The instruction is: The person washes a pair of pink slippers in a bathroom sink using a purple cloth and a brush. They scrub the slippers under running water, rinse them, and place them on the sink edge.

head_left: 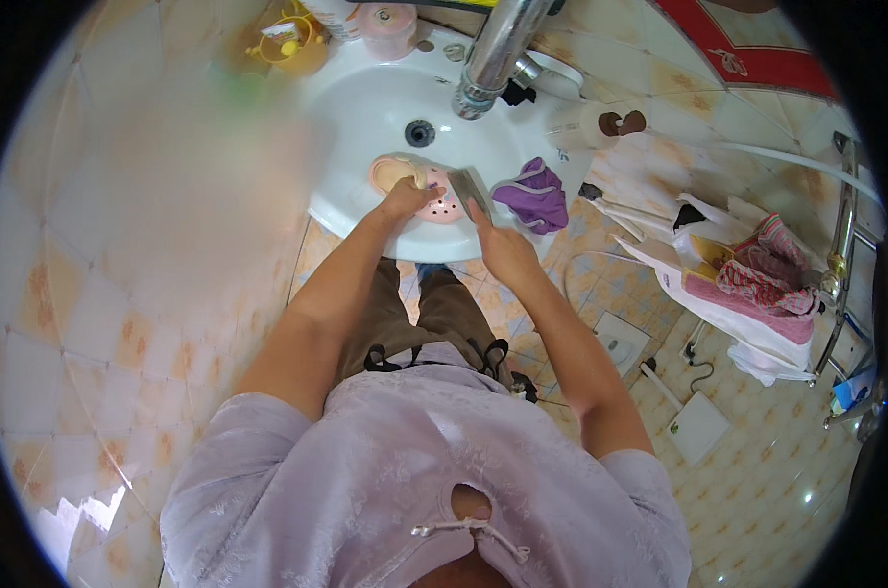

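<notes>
Over the near part of the white sink, my left hand grips a pale pink clog with small round holes in its toe and a cream-coloured inside. My right hand is closed around a flat greyish brush, its index finger stretched along the back. The brush is tilted right beside the clog's toe; whether its bristles touch the clog is hidden. Purple underpants with light trim lie on the sink's right rim, close to my right hand.
A chrome faucet rises over the far rim, beyond the drain. A yellow cup and a pink tub stand at the back left. To the right are a pump bottle and a metal rack with cloths.
</notes>
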`<action>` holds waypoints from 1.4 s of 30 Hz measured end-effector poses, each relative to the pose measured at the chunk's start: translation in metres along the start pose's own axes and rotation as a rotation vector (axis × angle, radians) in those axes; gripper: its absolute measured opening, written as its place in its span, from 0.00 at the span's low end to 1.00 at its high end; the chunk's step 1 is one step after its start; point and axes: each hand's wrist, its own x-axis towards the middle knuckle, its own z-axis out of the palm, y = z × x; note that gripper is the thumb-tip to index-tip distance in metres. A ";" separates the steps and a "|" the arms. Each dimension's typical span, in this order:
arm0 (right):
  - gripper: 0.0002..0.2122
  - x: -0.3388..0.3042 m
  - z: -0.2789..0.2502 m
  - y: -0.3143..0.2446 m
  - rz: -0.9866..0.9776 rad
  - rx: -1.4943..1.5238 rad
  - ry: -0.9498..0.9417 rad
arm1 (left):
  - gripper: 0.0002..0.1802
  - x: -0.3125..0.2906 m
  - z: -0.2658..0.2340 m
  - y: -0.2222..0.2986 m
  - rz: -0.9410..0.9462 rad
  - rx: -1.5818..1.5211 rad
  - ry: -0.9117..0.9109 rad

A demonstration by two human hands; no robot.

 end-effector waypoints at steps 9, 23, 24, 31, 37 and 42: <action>0.25 0.029 -0.030 0.007 -0.159 0.008 0.026 | 0.23 0.013 -0.009 -0.029 0.126 -0.108 -0.126; 0.22 0.039 0.006 0.022 -0.020 0.460 0.083 | 0.30 0.020 -0.002 -0.014 0.087 0.171 0.015; 0.23 0.014 0.016 0.020 -0.033 0.489 0.225 | 0.33 0.024 0.000 -0.012 0.041 0.229 0.041; 0.30 0.059 0.021 -0.002 0.197 0.057 0.201 | 0.29 0.035 0.006 0.003 -0.029 0.367 0.066; 0.30 0.019 0.016 -0.004 0.160 0.034 0.021 | 0.28 0.049 0.013 0.005 0.070 0.458 0.157; 0.30 0.036 0.020 -0.009 0.102 0.048 0.096 | 0.28 0.054 0.009 -0.005 0.115 0.394 0.136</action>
